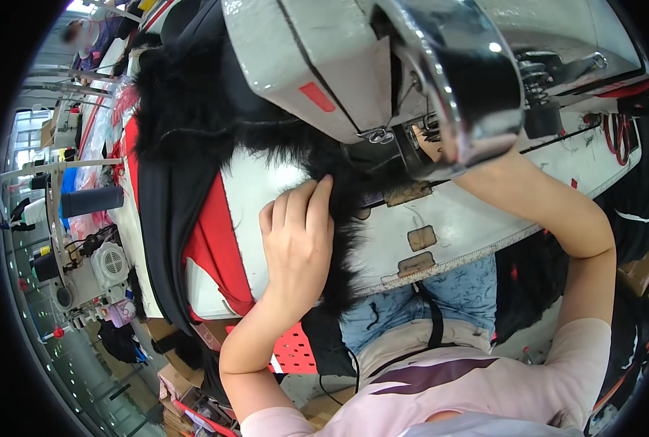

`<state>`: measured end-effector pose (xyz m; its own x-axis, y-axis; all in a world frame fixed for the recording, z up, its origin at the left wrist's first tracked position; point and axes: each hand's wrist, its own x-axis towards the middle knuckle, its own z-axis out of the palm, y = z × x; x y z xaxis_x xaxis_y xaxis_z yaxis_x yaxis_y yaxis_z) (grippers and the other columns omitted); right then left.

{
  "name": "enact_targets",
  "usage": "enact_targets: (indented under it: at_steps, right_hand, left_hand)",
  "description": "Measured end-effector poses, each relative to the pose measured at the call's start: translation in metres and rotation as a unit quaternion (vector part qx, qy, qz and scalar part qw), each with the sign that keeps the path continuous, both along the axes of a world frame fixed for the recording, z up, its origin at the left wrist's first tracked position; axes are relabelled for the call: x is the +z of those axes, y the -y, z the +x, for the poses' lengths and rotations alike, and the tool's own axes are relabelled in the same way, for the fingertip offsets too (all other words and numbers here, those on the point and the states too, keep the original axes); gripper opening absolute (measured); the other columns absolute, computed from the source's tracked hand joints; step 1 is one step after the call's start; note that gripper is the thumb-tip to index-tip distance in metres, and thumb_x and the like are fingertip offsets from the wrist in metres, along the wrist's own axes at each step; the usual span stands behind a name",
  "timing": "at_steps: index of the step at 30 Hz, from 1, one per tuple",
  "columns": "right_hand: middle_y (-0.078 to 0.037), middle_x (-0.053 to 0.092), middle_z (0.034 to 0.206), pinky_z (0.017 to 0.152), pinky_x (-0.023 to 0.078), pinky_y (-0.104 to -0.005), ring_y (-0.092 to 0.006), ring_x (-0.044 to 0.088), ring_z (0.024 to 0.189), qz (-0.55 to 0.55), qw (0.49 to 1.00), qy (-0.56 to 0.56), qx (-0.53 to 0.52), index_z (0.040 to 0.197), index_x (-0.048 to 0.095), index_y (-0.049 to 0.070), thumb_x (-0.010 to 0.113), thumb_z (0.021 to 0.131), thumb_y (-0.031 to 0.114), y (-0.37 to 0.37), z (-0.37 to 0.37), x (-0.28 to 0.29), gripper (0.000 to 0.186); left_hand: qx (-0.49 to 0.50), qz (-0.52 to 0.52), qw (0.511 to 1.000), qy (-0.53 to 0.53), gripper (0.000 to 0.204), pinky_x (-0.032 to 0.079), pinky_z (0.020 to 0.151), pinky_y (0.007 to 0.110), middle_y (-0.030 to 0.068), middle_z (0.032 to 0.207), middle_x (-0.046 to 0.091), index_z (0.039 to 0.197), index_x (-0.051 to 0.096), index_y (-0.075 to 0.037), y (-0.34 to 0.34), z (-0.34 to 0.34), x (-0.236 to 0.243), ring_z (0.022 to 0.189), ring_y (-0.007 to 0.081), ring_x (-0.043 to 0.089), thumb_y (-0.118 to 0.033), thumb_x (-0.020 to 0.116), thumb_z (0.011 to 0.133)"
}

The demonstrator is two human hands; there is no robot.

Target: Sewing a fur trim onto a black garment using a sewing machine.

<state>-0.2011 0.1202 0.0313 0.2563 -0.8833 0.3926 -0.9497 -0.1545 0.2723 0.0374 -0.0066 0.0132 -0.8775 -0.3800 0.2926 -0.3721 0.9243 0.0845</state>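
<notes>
A strip of black fur [344, 247] runs from under the sewing machine head [303, 69] toward me and hangs over the table edge. My left hand [299, 237] lies along its left side, fingers bent and close together, the thumb side buried in the pile; it grips the fur there. My right hand [488, 175] reaches in behind the shiny metal guard [477, 95] near the needle area. Only its wrist and a bit of finger show, so what it touches is hidden. More black fur [186, 109] is heaped on the left of the machine.
Black cloth [166, 233] and red cloth [219, 240] drape over the white table [248, 182] at left. Red cords [617, 138] lie at the far right. A motor [111, 264] stands left beyond the table. A person [95, 36] is far back.
</notes>
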Motion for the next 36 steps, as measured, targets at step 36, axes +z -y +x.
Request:
enact_targets:
  at_steps: [36]
  right_hand:
    - [-0.015, 0.060, 0.076, 0.075, 0.048, -0.0422, -0.0341, 0.058, 0.085, 0.050, 0.947, 0.307, -0.073, 0.072, 0.063, -0.001, 0.061, 0.077, 0.012, 0.011, -0.001, -0.022, 0.013]
  left_hand:
    - [-0.325, -0.211, 0.913, 0.125, 0.019, 0.040, 0.077, 0.030, -0.0064, 0.102, 0.060, 0.095, 0.067, -0.016, 0.085, -0.047, 0.045, 0.111, 0.0117, 0.053, -0.016, 0.064, 0.076]
